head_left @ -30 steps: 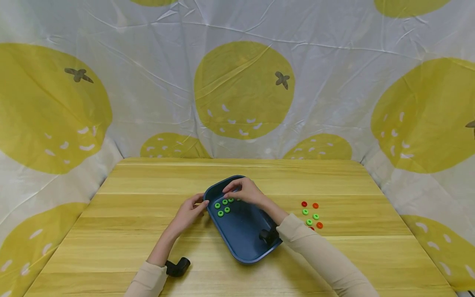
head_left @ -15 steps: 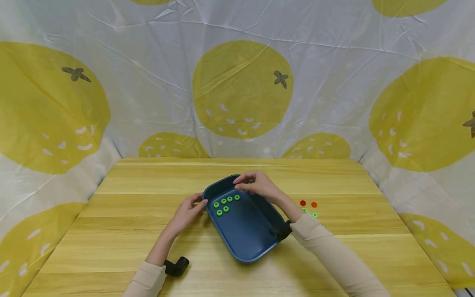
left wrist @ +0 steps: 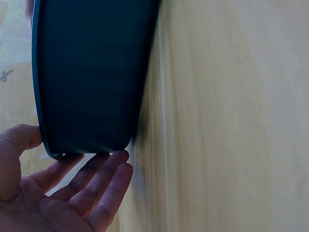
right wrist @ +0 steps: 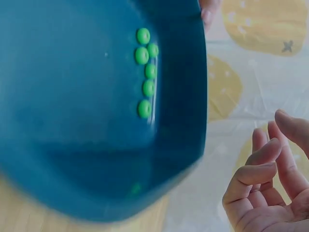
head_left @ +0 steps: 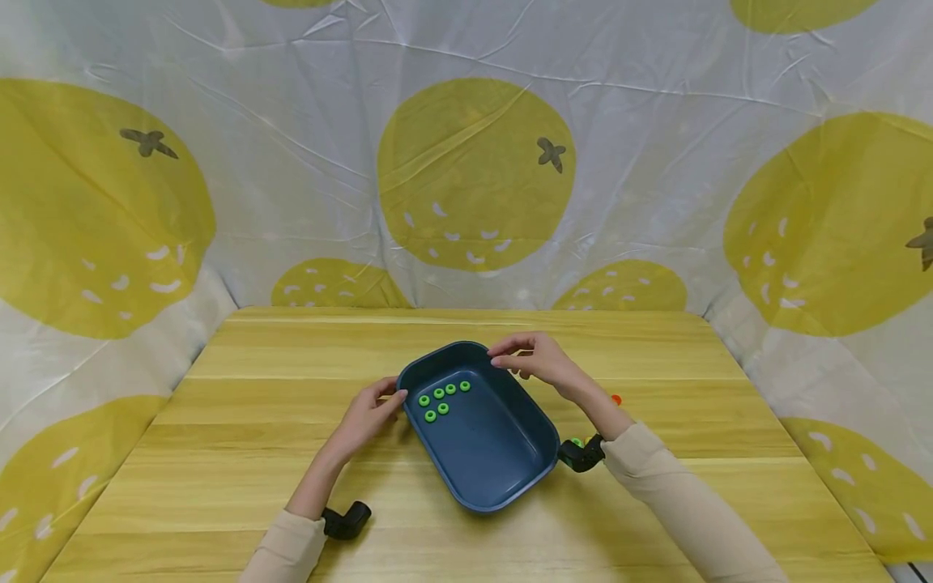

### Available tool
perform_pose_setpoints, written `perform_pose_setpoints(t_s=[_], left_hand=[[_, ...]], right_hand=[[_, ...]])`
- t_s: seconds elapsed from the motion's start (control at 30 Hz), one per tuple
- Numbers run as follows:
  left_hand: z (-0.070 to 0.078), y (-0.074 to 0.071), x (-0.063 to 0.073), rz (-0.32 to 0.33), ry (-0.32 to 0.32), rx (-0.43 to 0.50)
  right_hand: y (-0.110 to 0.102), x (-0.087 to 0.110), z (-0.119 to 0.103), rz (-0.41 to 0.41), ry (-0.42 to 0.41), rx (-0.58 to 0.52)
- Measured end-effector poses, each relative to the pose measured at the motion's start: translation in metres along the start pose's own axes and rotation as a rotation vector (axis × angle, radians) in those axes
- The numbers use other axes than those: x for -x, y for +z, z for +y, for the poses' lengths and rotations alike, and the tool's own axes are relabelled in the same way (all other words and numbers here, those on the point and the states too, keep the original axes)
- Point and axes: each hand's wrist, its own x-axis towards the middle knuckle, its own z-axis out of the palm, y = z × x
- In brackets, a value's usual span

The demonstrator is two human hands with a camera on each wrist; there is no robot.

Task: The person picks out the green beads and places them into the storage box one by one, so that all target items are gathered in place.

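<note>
A deep dark blue tray (head_left: 484,461) stands at an angle on the wooden table. Several small green rings (head_left: 439,393) lie on its floor by the far left end, and they show close up as rounded green beads (right wrist: 142,55) in the right wrist view. My left hand (head_left: 368,417) holds the tray's left corner, thumb at the rim and fingers against the outer wall (left wrist: 87,96). Over the far right rim hovers my right hand (head_left: 539,362). Its thumb and fingers are apart, with nothing between them in the right wrist view.
Right of the tray, an orange ring (head_left: 616,400) and a green ring (head_left: 577,442) show partly behind my right forearm. Black wrist cameras (head_left: 346,521) sit on both wrists. A fruit-print curtain (head_left: 641,202) hangs behind the wooden table (head_left: 182,470).
My right hand has moved from above the green rings out to the right, past the tray's far rim, uncovering the rings. The left hand stays at the corner.
</note>
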Motion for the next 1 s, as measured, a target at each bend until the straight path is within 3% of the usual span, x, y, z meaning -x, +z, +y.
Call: perform_pose_setpoints(t_s=[0.3,0.53,0.6,1.0], left_hand=[[-0.001,0.0,0.0,-0.003,-0.001,-0.002],[0.007,0.0,0.003,-0.013,-0.01,-0.008],[0.0,0.0,0.0,-0.006,-0.002,-0.01],[0.0,0.001,0.0,0.012,-0.003,-0.012]], right_hand=[[-0.021,0.019,0.013,0.018,0.044,-0.028],[-0.032,0.034,0.031,0.035,0.073,-0.039],[-0.034,0.037,0.035,0.045,0.082,-0.038],[-0.044,0.05,0.048,0.087,0.1,-0.02]])
